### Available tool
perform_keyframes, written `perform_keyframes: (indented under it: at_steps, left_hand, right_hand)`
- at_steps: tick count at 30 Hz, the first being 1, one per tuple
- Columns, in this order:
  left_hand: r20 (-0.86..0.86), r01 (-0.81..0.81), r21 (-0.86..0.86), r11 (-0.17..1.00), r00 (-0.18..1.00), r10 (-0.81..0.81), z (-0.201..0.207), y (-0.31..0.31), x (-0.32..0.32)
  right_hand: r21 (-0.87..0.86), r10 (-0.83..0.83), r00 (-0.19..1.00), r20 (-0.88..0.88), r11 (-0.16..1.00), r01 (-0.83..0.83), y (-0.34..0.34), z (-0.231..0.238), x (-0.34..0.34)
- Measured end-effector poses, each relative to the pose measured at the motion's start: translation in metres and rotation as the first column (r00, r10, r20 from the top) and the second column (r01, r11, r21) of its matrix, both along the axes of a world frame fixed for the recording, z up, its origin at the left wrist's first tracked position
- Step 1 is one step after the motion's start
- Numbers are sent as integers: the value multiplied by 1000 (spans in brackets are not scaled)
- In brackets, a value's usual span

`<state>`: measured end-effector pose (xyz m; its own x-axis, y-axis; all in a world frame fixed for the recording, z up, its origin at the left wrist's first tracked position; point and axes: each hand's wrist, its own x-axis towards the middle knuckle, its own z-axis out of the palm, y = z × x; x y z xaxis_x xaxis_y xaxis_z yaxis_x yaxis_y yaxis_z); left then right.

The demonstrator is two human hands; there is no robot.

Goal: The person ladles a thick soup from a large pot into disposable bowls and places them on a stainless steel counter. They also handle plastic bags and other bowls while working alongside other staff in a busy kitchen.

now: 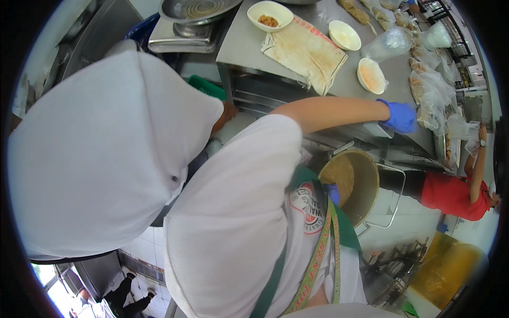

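My left arm stretches across to the steel table (241,45). Its blue-gloved left hand (400,116) is closed at the table's edge. Just under its fingers a white bowl (379,129) shows in part, and it seems to be in that hand's grip. Below the edge stands a large metal pot (371,191) with brownish contents and a wire side handle. At the pot's near side a blue patch like a glove, perhaps my right hand (332,192), shows past my green apron (347,233). Its fingers are hidden.
On the table lie a stained cloth (305,50), a bowl of reddish food (270,16), two smaller bowls and filled plastic bags (429,100). A scale (183,40) bears a metal pan. A co-worker in white (95,159) bends close at left; a person in red (450,195) stands at right.
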<state>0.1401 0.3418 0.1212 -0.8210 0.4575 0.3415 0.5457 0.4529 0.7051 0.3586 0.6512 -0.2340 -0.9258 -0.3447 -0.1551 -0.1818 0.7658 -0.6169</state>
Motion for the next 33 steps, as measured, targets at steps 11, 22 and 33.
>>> perform_keyframes:
  at_steps: [11,22,33]
  left_hand:
    - [363,-216,200,956,922,133,-64,-99,68]
    - [560,-254,304,918,827,43,-12,-168,94]
    - [-198,-758,-517,397,558,806,-107,-208,26]
  right_hand:
    - [144,145,989,36,978,-149,-96,162,-84]
    - [517,42,911,411,812,-271,-114,201,-142]
    - [202,-5,911,413,976,-87,-137,211,-168]
